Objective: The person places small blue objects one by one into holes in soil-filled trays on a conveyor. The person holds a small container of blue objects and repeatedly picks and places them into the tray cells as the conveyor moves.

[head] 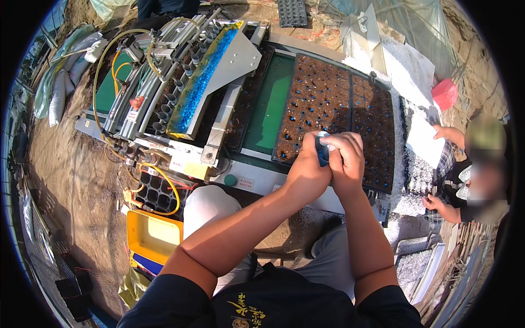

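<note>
Both my hands meet over the near edge of a soil-filled seedling tray (316, 98) dotted with blue seeds. Between them is a small round container (322, 152), bluish inside and partly hidden by the fingers. My left hand (309, 176) grips its left side, and my right hand (346, 156) holds its right side with the thumb and fingers at its rim. A second filled tray (373, 131) lies to the right on the green conveyor belt (268, 106). On the left, the seeding machine bears a long hopper of blue seeds (201, 88).
A co-worker's hands (441, 133) hold a white sheet (422, 139) by a tray covered in white granules at the right. An orange-yellow basin (154, 254), an air blow gun (132, 197) and empty black cell trays (158, 192) are at the lower left. Hoses loop over the machine.
</note>
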